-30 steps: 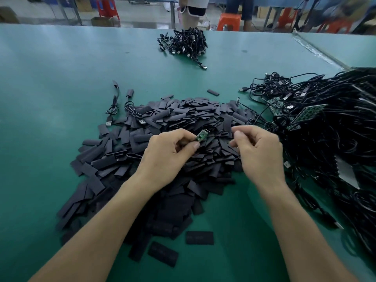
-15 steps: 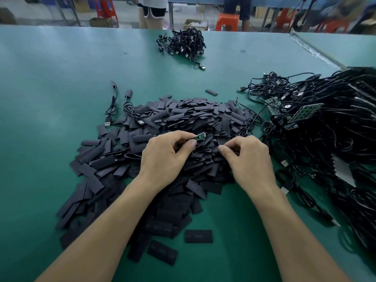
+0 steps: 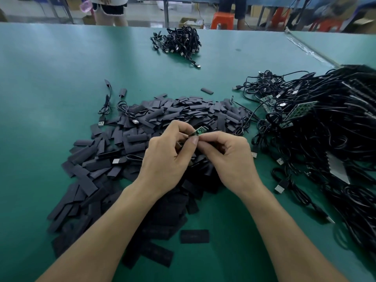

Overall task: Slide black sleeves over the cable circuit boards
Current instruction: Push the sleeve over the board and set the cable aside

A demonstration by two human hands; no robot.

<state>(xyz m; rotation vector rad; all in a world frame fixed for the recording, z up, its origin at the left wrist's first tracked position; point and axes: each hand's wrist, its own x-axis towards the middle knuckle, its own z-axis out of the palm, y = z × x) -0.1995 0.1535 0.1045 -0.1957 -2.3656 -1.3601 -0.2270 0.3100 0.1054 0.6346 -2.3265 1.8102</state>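
Observation:
A small green circuit board (image 3: 200,131) on a black cable is pinched between the thumb and forefinger of my left hand (image 3: 166,159), just above a big heap of flat black sleeves (image 3: 154,119). My right hand (image 3: 230,159) meets it from the right, fingers curled. Its fingertips pinch a dark piece that looks like a black sleeve (image 3: 212,132) against the board's end; most of that piece is hidden. Both hands touch at the fingertips over the heap's middle.
A tangled mass of black cables with green boards (image 3: 325,129) fills the right side. Two loose USB cables (image 3: 105,110) lie left of the heap. A bundle of cables (image 3: 179,41) sits far back on the green table (image 3: 50,78). People stand beyond its far edge.
My right hand has left the sleeve heap and come up to the board. My left hand has moved slightly right to meet it, still holding the board.

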